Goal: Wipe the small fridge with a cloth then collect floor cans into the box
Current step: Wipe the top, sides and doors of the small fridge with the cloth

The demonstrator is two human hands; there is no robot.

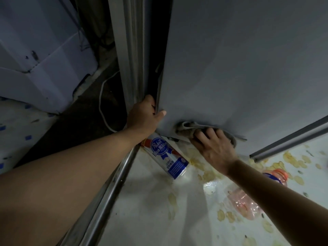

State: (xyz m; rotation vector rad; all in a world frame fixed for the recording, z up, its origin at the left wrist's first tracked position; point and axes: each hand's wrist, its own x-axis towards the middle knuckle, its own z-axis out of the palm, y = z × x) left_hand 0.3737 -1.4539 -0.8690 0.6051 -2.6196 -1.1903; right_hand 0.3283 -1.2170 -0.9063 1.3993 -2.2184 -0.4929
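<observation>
We see the left hand (144,115) clamped on the small fridge (239,59) edge, probably to steady it, while the right hand (215,143) presses the cloth (185,128) flat-fingered against its lower front. A can (166,156) lies on the floor (150,210) just below.

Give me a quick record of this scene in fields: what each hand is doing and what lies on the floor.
left hand: grips the fridge door's left edge near its lower corner
right hand: presses a grey cloth on the door's bottom edge
beer can: lying on the floor below the door corner
pink plastic bottle: lying on the floor, partly under the right forearm
floor: white with yellowish stains
</observation>
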